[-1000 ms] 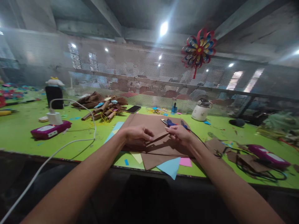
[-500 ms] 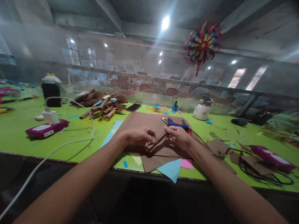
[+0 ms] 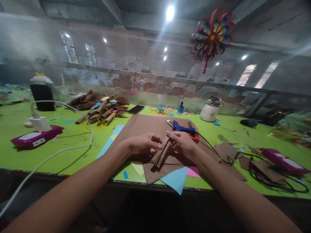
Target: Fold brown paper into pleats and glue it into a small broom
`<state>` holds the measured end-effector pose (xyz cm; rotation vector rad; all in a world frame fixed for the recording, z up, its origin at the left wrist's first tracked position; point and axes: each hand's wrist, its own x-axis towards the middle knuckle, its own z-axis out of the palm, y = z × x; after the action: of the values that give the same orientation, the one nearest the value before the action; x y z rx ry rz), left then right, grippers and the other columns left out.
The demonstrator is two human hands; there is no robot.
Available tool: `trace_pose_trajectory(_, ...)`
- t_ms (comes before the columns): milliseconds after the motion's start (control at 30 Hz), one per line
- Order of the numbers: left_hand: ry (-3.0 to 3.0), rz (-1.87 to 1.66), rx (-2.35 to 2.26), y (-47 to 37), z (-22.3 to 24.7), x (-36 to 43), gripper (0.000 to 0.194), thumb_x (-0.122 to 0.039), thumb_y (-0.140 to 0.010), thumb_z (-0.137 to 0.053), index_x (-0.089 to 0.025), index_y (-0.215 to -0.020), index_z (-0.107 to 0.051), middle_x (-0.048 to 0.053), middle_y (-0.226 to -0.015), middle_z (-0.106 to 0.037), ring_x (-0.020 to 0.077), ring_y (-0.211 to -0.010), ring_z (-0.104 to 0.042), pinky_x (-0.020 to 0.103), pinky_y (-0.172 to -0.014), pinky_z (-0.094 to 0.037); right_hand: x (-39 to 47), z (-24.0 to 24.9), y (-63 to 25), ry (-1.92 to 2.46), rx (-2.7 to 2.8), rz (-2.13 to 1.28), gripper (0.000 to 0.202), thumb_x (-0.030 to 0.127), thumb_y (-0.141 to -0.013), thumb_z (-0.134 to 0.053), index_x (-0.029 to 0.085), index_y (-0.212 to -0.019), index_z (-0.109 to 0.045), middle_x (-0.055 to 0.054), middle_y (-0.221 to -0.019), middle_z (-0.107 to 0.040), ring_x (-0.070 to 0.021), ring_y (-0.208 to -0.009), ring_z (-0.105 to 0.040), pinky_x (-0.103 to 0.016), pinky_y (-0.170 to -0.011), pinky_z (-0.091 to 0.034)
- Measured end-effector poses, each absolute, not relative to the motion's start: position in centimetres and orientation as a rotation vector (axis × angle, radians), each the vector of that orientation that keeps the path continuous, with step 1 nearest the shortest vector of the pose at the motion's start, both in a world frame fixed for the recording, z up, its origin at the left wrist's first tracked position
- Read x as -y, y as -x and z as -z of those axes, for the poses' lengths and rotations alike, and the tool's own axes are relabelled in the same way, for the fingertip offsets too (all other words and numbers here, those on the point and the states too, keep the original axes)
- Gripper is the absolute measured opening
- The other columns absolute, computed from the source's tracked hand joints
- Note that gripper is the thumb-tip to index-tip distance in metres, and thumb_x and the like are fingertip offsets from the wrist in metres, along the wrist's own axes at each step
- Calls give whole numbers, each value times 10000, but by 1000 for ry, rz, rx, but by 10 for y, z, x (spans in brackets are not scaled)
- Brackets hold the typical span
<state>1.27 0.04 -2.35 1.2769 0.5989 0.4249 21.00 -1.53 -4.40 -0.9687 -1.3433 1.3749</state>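
Observation:
A narrow folded strip of brown paper (image 3: 162, 156) slants between my hands, its lower end spread into layers. My right hand (image 3: 182, 141) pinches the strip's upper end between thumb and fingers. On its left side, my left hand (image 3: 144, 144) is closed with thumb and fingertips at the strip's edge. Beneath both hands lie large brown paper sheets (image 3: 138, 124). A blue hot glue gun (image 3: 181, 127) rests on them just beyond my right hand, beside orange-handled scissors (image 3: 195, 137). Light blue paper (image 3: 175, 179) and pink paper (image 3: 193, 171) stick out at the front.
Rolled brown paper pieces (image 3: 103, 110) are piled at back left, near a phone (image 3: 136, 109). A white bottle (image 3: 210, 110) stands at back right. Purple power strips (image 3: 37, 137) sit at both sides. A white cable (image 3: 65, 149) loops across the left; a black cord (image 3: 269, 186) lies right.
The strip has turned in my fingers and now shows more of its layered lower end. My left hand has come closer to my right hand. The view has shifted slightly.

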Motion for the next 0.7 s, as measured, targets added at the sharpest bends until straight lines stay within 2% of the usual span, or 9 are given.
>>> trace_pose_trajectory(133,-1209,-479,-607,-15,24,-1,253,-177,-630,-783,-110,-801,-609,33,-777,-614,117,-701,-572,240,-618,-398,15,48,-205,972,1276,-1386,469,593,-728,-644,152,-594,-558,24,-465,-513,-66,-381,-418,-195,-382,-285)
trace_pose_trajectory(300,-1088,-485,-547,-16,23,0,256,-158,-637,-775,-111,-795,-580,98,-870,-662,197,-824,-631,321,-745,-446,18,52,-201,887,1199,-1470,480,591,-792,-577,150,-602,-565,7,-469,-531,-81,-376,-446,-203,-381,-335)
trace_pose_trajectory(467,-1022,-566,-553,-17,23,0,272,-138,-649,-769,-122,-834,-570,72,-839,-669,181,-798,-643,344,-799,-460,26,46,-199,806,1138,-1517,385,517,-789,-633,146,-693,-593,6,-562,-577,-71,-446,-487,-183,-434,-374)
trace_pose_trajectory(600,-996,-554,-536,-17,22,1,257,-132,-671,-753,-133,-852,-571,69,-848,-678,184,-836,-650,355,-838,-462,30,42,-199,847,1106,-1533,310,427,-728,-729,159,-681,-581,23,-579,-567,-69,-490,-505,-176,-478,-389)
trace_pose_trajectory(700,-1002,-543,-524,-17,19,2,239,-143,-685,-746,-132,-848,-571,85,-853,-687,198,-851,-658,370,-858,-459,32,41,-199,836,1138,-1514,303,425,-744,-714,161,-677,-581,15,-586,-570,-73,-496,-498,-189,-495,-391)
